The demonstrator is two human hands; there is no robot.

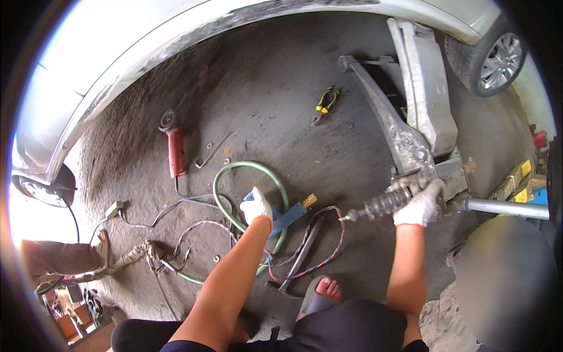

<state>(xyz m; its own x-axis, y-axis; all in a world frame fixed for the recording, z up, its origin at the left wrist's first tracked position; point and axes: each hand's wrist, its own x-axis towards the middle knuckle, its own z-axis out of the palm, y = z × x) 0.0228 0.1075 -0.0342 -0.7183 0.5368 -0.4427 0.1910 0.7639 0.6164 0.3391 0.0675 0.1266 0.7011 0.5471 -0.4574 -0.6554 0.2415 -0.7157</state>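
Observation:
My left hand (257, 206), in a white glove, is closed around the blue handle of a gun-like tool (287, 220) with a brass-coloured end. A green hose (249, 164) loops around that hand. My right hand (419, 204), gloved too, is closed at the end of a dark ribbed cylinder (384, 204) with a thin metal tip pointing left. Its fingers are partly hidden, beside the near end of a grey steel jack-like frame (431, 100). Between my hands a red-and-blue twisted cable (342, 234) curves over a hammer (302, 253) on the floor.
A silver car body (129, 47) spans the far side, its wheel (498, 61) at right. On the floor lie a red angle grinder (175, 152), yellow-black pliers (324, 107) and a bent rod (214, 149). A blurred person (504, 281) is close at right; a trousered leg (61, 258) is at left.

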